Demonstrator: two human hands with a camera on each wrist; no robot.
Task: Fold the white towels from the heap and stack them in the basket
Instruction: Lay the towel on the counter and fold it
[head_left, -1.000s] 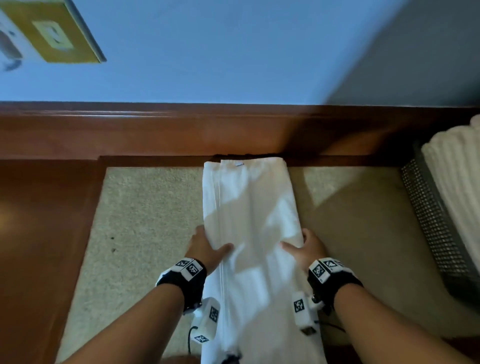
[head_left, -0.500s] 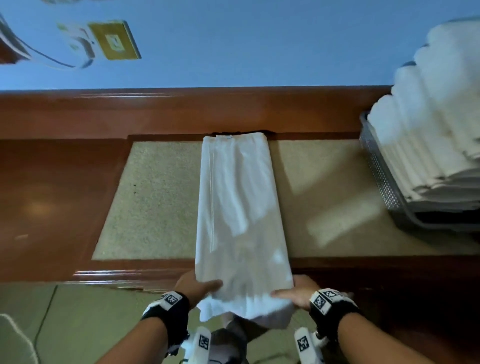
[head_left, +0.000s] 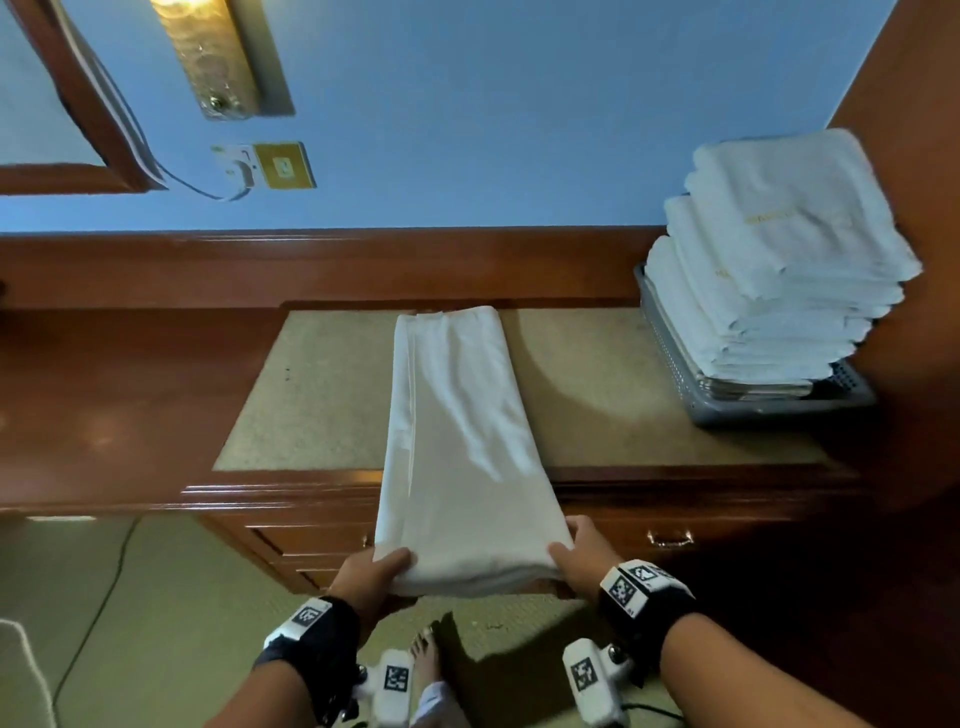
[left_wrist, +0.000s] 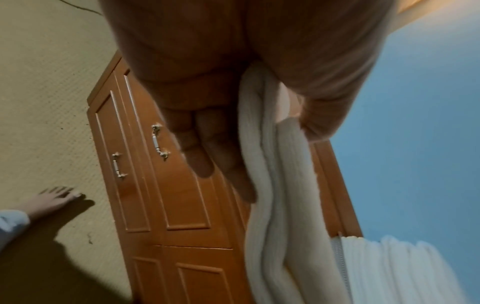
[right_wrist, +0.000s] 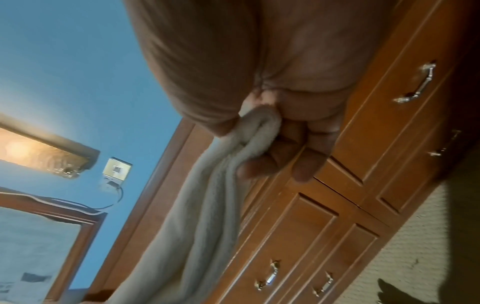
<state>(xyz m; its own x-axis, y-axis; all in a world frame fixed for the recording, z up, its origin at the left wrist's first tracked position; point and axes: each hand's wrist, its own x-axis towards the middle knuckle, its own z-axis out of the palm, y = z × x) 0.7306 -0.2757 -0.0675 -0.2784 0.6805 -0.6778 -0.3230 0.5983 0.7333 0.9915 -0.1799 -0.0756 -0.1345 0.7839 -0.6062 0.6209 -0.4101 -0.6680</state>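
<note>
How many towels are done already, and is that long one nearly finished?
A tall stack of folded towels already sits in the grey basket; the exact number is hard to count. The long towel is folded into a narrow strip on the dresser top, and the left hand and right hand hold its near end. It isn't yet folded short or stacked. No heap is in view.

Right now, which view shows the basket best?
Head view: the grey basket sits at the dresser's right end, its wall and rim visible under stacked towels. Left wrist shows only a white sliver at its lower right, perhaps that stack. Right wrist shows none.
</note>
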